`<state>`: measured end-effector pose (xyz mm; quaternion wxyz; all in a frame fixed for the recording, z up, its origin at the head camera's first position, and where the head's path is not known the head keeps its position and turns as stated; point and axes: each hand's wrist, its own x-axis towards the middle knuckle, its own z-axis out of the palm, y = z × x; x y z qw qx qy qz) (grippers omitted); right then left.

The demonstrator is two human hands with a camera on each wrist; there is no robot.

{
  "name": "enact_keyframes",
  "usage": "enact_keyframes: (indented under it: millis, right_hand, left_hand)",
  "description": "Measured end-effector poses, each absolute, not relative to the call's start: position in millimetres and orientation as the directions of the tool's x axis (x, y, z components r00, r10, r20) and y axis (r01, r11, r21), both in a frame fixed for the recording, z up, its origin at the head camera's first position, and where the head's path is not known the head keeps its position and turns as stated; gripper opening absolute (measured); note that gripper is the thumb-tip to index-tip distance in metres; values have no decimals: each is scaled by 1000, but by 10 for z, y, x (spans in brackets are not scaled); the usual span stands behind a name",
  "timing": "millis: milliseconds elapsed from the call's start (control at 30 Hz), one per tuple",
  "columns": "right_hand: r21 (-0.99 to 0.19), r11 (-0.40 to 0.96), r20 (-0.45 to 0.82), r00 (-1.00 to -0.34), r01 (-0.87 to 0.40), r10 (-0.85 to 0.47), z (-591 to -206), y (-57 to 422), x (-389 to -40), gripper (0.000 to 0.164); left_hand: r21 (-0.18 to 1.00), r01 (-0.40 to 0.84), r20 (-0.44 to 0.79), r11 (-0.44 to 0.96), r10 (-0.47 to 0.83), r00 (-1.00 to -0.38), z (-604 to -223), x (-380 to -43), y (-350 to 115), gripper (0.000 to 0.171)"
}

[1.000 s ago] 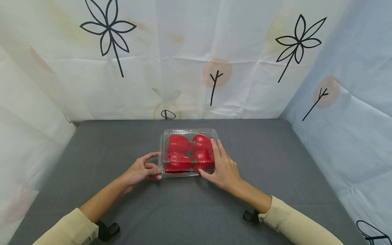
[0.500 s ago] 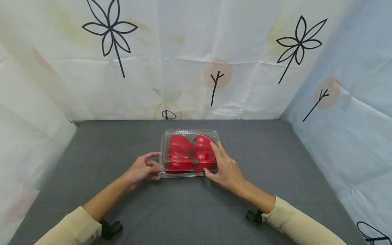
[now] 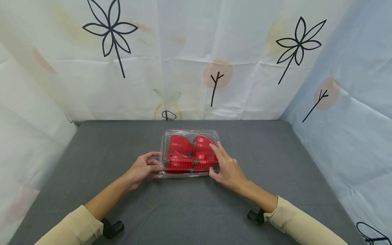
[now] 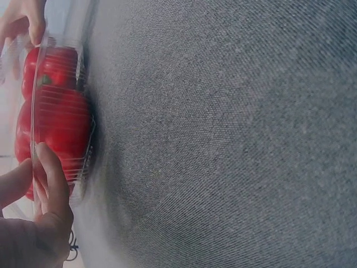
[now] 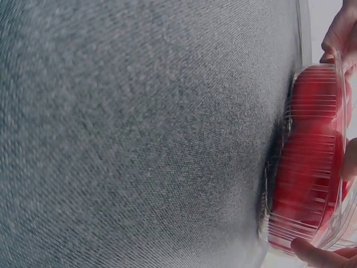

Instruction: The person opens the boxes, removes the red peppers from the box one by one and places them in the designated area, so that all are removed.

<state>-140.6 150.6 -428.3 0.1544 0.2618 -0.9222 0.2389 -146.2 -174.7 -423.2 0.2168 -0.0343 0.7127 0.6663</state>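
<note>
A clear plastic clamshell box (image 3: 190, 131) sits on the grey cloth, with several red bell peppers (image 3: 180, 144) inside under its lid. My left hand (image 3: 141, 170) pinches the rim at the box's left side; in the left wrist view the thumb (image 4: 15, 184) is on one side of the rim and a finger (image 4: 51, 176) on the other. At the front right corner, my right hand (image 3: 229, 171) grips the box, fingers over the lid's right part and thumb at the front edge. The right wrist view shows that thumb (image 5: 315, 255) against the ribbed wall.
A grey cloth (image 3: 190, 211) covers the table. White curtains with printed leaves (image 3: 183, 41) stand behind it, and more curtain (image 3: 361, 136) closes the right side. Black wrist mounts (image 3: 111, 228) show below both sleeves.
My right hand has slid rightward along the front edge to the box's right corner. My left hand stays at the left rim, and the box has hardly shifted.
</note>
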Motion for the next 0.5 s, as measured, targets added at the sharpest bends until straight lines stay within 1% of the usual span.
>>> enact_keyframes:
  millis: [500]
  right_hand:
    - [-377,720,421,-800,-582,-427,-4278,1543,-1406,78]
  left_hand:
    - [944,-317,-331,93,263,-906,-4252,-1460,-1763,59]
